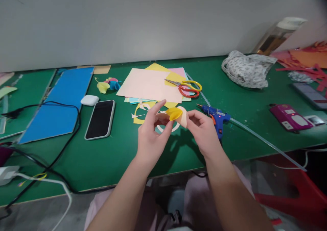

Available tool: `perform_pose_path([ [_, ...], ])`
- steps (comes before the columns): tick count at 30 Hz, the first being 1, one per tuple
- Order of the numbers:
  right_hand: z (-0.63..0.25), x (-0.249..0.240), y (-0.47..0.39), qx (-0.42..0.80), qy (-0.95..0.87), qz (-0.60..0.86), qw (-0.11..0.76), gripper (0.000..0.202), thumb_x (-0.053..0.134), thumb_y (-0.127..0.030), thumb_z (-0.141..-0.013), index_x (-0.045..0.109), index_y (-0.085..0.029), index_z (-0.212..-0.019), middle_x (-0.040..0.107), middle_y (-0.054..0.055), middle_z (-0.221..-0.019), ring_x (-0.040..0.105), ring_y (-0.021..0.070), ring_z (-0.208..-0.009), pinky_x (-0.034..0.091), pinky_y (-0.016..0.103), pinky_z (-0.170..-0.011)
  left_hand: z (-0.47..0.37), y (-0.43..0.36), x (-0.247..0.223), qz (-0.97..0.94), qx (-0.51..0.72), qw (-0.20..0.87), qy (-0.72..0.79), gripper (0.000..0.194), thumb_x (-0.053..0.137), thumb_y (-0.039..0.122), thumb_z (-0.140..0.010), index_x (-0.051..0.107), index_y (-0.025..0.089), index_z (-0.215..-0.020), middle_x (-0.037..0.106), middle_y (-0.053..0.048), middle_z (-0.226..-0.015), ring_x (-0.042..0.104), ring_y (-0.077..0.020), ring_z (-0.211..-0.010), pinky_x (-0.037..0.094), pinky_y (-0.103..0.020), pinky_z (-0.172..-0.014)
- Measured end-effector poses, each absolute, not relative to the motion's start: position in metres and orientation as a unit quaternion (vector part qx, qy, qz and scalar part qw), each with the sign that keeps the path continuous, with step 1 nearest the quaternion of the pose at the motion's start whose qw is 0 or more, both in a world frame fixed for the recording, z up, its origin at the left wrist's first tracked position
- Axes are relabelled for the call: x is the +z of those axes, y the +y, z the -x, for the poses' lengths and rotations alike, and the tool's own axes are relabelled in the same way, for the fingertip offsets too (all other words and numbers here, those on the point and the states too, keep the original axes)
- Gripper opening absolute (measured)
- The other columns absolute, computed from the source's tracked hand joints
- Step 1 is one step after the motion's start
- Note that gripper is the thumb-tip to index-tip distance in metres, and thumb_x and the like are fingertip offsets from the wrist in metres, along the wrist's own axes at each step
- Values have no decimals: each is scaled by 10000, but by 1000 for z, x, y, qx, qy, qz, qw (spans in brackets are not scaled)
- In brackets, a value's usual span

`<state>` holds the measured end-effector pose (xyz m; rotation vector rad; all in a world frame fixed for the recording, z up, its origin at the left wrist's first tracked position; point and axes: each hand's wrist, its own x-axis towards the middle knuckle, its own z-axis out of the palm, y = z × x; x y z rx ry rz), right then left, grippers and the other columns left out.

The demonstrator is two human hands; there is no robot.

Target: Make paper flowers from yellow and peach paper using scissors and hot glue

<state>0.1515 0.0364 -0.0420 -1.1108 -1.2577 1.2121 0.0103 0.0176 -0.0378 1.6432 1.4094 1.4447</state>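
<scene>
My left hand pinches a folded yellow paper piece between thumb and fingers, with the index finger raised. Right against it, my right hand grips a curved pale pink paper piece; whether the two pieces are joined I cannot tell. Below and behind the hands lie yellow paper offcuts and a white paper ring, partly hidden. Scissors with red and yellow handles rest on a stack of coloured paper. Just right of my right hand lies a blue glue gun with a clear glue stick.
Left are a phone, a white earbud case, a blue board, black cables and small paper petals. To the right lie a patterned cloth, a purple power socket, a bottle and red paper strips.
</scene>
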Motion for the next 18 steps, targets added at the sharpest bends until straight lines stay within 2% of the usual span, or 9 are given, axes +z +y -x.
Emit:
perform_pose_path([
  [8,-151,-42,37,512,-521,460,505,79,605,-266,-769,613,-199,-728,592,-36,-685,517,97,-632,415,202,-584,-11,16,-36,-614,521,250,538,509,590,141,-761,446,254,-1236,629,18,-823,611,-90,-704,530,-221,-697],
  [13,-151,-42,36,531,-517,456,492,90,589,-244,-763,605,-189,-693,577,-38,-651,513,98,-613,404,212,-589,-11,15,-37,-647,495,180,551,498,564,132,-772,451,246,-1244,639,11,-868,620,-90,-732,511,-212,-722],
  [18,-154,-40,36,607,-466,447,463,91,592,-233,-731,607,-186,-655,568,-45,-560,516,89,-540,421,210,-558,-1,17,-32,-712,460,93,522,356,552,136,-793,554,231,-1137,638,-17,-939,603,-110,-788,497,-227,-743],
])
